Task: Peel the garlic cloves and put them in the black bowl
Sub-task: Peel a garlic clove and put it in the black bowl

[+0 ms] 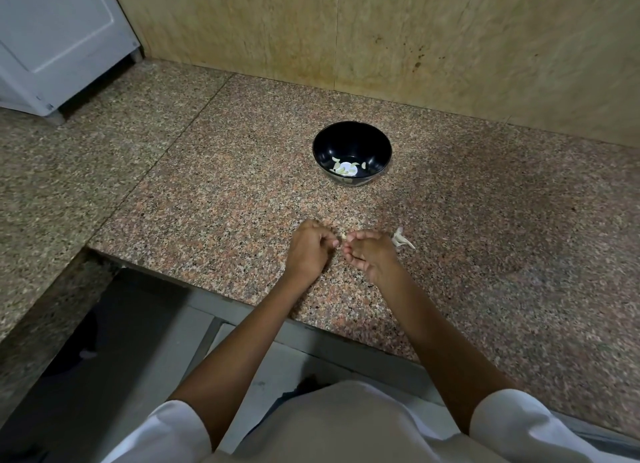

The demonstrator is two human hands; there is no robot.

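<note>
The left hand and right hand meet fingertip to fingertip low over the front of the surface, fingers curled, pinching a small pale garlic clove between them. A scrap of white garlic peel lies just beside the right hand. Farther back, with nothing in between, stands the black bowl, holding several peeled cloves. The surface is speckled pinkish granite, backed by beige wall tiles; a white appliance sits at the far left. The held clove is too small to tell which way it points.
</note>
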